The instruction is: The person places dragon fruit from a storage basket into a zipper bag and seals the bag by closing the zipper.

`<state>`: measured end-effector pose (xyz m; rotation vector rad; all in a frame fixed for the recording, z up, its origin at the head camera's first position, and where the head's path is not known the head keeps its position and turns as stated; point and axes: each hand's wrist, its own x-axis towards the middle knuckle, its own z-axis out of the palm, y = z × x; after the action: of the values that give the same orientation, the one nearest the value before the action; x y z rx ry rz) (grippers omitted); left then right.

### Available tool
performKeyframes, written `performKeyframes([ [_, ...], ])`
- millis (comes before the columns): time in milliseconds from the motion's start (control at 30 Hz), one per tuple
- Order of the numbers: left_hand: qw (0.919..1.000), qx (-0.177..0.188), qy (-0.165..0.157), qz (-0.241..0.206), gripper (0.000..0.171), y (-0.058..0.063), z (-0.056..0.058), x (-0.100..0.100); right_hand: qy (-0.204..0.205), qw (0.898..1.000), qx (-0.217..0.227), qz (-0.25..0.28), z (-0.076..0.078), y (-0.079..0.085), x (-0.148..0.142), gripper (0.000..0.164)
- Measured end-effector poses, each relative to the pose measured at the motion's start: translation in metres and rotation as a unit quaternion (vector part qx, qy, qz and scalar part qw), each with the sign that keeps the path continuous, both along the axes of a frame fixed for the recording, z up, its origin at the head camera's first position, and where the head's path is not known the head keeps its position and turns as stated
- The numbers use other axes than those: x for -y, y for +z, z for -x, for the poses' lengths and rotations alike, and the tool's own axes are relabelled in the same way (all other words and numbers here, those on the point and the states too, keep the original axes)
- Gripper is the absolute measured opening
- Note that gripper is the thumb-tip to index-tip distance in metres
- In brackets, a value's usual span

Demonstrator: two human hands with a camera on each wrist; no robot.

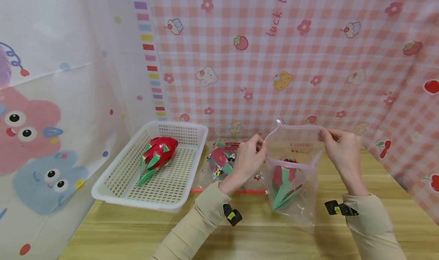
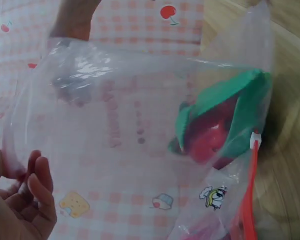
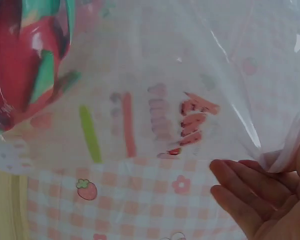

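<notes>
A clear plastic bag [image 1: 302, 210] with a pinkish rim hangs upright between my hands, its mouth spread wide at the top. Inside lies a red dragon fruit [image 1: 284, 185] with green leaf tips, low in the bag. My left hand [image 1: 249, 156] pinches the left edge of the mouth, and my right hand [image 1: 343, 155] pinches the right edge between thumb and fingers. In the left wrist view the fruit [image 2: 210, 142] shows through the film. Behind my left hand a printed zip bag [image 1: 202, 176] with a red slider strip lies on the table, with another dragon fruit [image 1: 219, 159] in it.
At the left stands a white plastic basket [image 1: 197, 165] holding one dragon fruit [image 1: 161, 153]. The wooden table [image 1: 267, 241] meets a pink checked cloth [image 1: 219, 96] at the back and right. A white cartoon cloth [image 1: 92, 100] hangs at the left.
</notes>
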<state>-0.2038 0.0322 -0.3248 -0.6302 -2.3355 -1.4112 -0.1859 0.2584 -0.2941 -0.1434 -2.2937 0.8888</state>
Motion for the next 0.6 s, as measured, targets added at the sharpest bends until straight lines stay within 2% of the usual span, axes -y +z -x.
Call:
performKeyframes([
  [100, 0.9996, -0.011, -0.002, -0.025, 0.017, 0.002, 0.001, -0.002, -0.01, 0.998, -0.059, 0.005, 0.006, 0.006, -0.003, 0.033],
  [167, 0.9997, -0.011, 0.01, -0.02, 0.017, 0.001, 0.001, -0.002, -0.011, 0.997, -0.076, 0.001, 0.007, 0.007, -0.003, 0.032],
  [333, 0.9948, -0.009, 0.066, 0.077, 0.013, -0.006, 0.002, 0.002, 0.023, 0.999, -0.042, -0.012, 0.006, -0.004, -0.003, 0.034],
  [400, 0.9916, -0.017, 0.074, 0.105, 0.011, -0.009, 0.003, 0.003, 0.039, 0.999, -0.031, -0.01, 0.005, -0.009, -0.003, 0.033],
  [500, 0.9915, -0.038, 0.066, 0.105, 0.017, -0.011, 0.005, 0.005, 0.046, 0.998, -0.039, -0.015, 0.006, -0.012, -0.003, 0.029],
  [600, 0.9934, -0.06, 0.056, 0.081, 0.02, -0.008, 0.007, 0.006, 0.043, 0.996, -0.08, -0.013, 0.008, -0.009, -0.003, 0.025],
])
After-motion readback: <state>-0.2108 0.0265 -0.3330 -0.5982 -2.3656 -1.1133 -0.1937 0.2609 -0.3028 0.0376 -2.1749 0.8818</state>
